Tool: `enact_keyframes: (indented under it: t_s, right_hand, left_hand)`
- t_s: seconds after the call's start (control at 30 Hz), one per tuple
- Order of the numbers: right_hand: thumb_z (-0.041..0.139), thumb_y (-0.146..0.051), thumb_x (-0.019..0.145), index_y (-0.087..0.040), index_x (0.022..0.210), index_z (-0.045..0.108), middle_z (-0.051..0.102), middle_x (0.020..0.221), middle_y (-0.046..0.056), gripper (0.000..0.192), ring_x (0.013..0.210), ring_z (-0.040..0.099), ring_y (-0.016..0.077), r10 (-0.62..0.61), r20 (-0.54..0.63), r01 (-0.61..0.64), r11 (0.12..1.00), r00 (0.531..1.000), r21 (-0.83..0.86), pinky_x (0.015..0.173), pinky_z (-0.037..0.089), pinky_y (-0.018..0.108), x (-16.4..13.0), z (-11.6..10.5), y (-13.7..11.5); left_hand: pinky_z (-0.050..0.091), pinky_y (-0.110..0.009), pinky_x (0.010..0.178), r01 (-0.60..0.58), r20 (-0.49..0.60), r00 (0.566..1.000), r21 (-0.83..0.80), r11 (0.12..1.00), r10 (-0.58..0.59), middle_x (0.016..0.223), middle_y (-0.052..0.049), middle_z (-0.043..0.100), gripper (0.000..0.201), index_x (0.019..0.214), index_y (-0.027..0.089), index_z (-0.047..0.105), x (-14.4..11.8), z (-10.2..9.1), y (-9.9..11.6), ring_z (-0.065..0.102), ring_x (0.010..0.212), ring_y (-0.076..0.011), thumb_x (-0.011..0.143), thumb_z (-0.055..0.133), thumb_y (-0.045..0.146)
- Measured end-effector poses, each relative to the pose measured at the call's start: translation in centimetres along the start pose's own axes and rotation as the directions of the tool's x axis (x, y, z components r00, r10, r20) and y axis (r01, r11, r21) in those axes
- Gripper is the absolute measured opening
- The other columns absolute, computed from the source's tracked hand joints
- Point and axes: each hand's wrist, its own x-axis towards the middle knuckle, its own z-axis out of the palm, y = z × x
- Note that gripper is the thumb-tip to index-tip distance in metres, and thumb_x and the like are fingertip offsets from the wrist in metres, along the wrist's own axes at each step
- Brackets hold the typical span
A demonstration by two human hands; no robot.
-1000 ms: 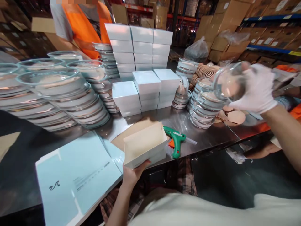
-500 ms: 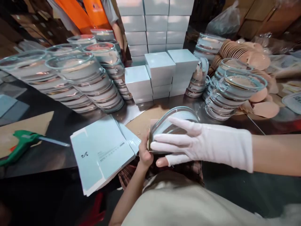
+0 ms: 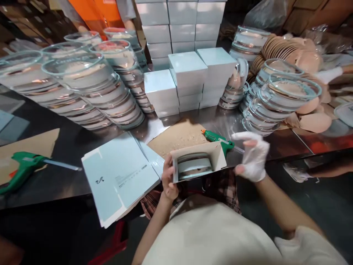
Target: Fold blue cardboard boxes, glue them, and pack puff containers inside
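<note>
My left hand point(image 3: 168, 178), bare, grips the left side of an open white box point(image 3: 221, 156) at the table's front edge. Inside that box stand glass dishes point(image 3: 194, 164), seen edge-on; how many is unclear. My right hand point(image 3: 254, 156), in a white glove with bare fingertips, is held away from the box to its right. Its index finger and thumb are apart with nothing between them; the other fingers look curled. Close by on the table lies a green glue gun point(image 3: 217, 137), behind the box's right end, on the edge of a brown cardboard sheet point(image 3: 176, 137).
Flat pale-blue cartons point(image 3: 118, 180) lie left of the box. Another glue gun point(image 3: 26, 165) rests farther left. Tall glass-dish stacks point(image 3: 110, 95) flank closed white boxes point(image 3: 187, 70). Cork-coloured discs point(image 3: 316, 121) and another person's gloved hand point(image 3: 329, 75) are at right; an orange-vested person point(image 3: 96, 14) stands opposite.
My right hand has left the glass dish and drawn back to the right. The dish, earlier tilted above the box, now sits inside it. The nearer glue gun has come into view.
</note>
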Motion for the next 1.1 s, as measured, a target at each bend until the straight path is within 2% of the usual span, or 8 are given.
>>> enact_keyframes:
  t_s: [0.17,0.3,0.4,0.5,0.63,0.73,0.97,1.1]
  right_hand:
    - [0.054,-0.101,0.074,-0.026,0.1,0.075,0.051,0.155,0.013,0.082,0.149,0.05,0.0398,0.11,0.192,-0.143,0.976,0.975,0.167,0.126,0.038,0.056,-5.4,6.9,-0.2]
    - [0.057,-0.068,0.096,-0.026,0.131,0.055,0.05,0.159,0.016,0.055,0.142,0.057,0.0284,0.468,-0.078,-0.436,0.863,0.88,0.255,0.119,0.048,0.046,-5.0,11.0,-3.0]
    - [0.064,-0.051,0.093,-0.029,0.14,0.038,0.053,0.157,0.016,0.058,0.129,0.066,0.0231,0.524,-0.108,-0.46,0.815,0.845,0.353,0.106,0.057,0.04,-4.1,10.2,-2.9]
    - [0.05,-0.056,0.099,-0.026,0.12,0.054,0.073,0.122,0.012,0.037,0.111,0.073,0.0252,0.595,-0.014,-0.585,0.794,0.804,0.162,0.098,0.058,0.039,-4.2,7.0,-0.9]
    - [0.058,-0.064,0.092,-0.022,0.085,0.062,0.075,0.096,0.015,0.043,0.101,0.074,0.0361,0.862,0.017,-0.71,0.429,0.507,-0.558,0.096,0.055,0.048,-4.7,4.0,1.9]
    - [0.081,-0.047,0.072,-0.02,0.086,0.064,0.075,0.094,0.017,0.035,0.099,0.074,0.0397,0.932,-0.028,-0.788,0.29,0.361,-0.543,0.092,0.055,0.048,-4.8,4.1,3.4]
    - [0.066,-0.036,0.069,-0.02,0.08,0.058,0.065,0.064,0.002,0.02,0.057,0.062,0.0183,0.925,-0.052,-0.923,0.379,0.376,0.067,0.059,0.054,0.031,-5.4,4.6,4.3]
    - [0.08,-0.04,0.069,-0.021,0.088,0.061,0.07,0.077,0.0,0.033,0.064,0.064,0.0153,0.775,-0.141,-0.725,0.627,0.616,0.283,0.065,0.058,0.03,-5.9,5.1,2.0]
  left_hand:
    - [0.055,-0.05,0.104,-0.182,-0.064,0.983,-0.174,0.968,0.174,0.119,-0.013,0.071,0.072,0.087,0.023,0.073,0.7,-0.5,0.5,0.069,0.119,-0.0336,0.088,0.045,0.089]
    - [0.055,-0.046,0.1,-0.11,-0.142,0.986,-0.174,0.979,0.085,0.115,-0.007,0.066,0.056,0.112,0.028,0.068,1.2,0.0,1.5,0.066,0.109,-0.0263,0.086,0.067,0.077]
    - [0.053,-0.042,0.1,-0.204,-0.128,0.974,-0.145,0.968,0.186,0.114,-0.006,0.065,0.056,0.111,0.029,0.071,1.7,-0.5,1.6,0.066,0.109,-0.0243,0.085,0.069,0.078]
    - [0.054,-0.04,0.094,-0.257,-0.047,0.966,-0.018,0.966,0.256,0.111,-0.008,0.064,0.076,0.091,0.022,0.078,2.3,-1.8,1.1,0.067,0.105,-0.0269,0.076,0.06,0.094]
    - [0.054,-0.041,0.097,-0.3,0.058,0.953,0.064,0.952,0.297,0.096,-0.008,0.066,0.088,0.091,0.02,0.08,2.8,-2.7,-0.1,0.068,0.104,-0.0294,0.063,0.062,0.102]
    - [0.051,-0.043,0.104,-0.381,0.088,0.922,0.046,0.923,0.377,0.086,-0.005,0.067,0.063,0.099,0.024,0.079,2.9,-2.4,-0.3,0.067,0.107,-0.0286,0.074,0.078,0.081]
    - [0.048,-0.047,0.11,-0.144,-0.087,0.984,0.1,0.984,0.153,0.093,-0.006,0.071,0.049,0.102,0.022,0.076,0.3,-2.4,3.1,0.066,0.115,-0.0307,0.085,0.073,0.068]
    - [0.053,-0.039,0.097,0.1,-0.013,0.995,0.054,0.994,-0.099,0.095,-0.005,0.072,0.04,0.102,0.022,0.077,-0.5,-1.6,4.8,0.067,0.099,-0.025,0.089,0.074,0.059]
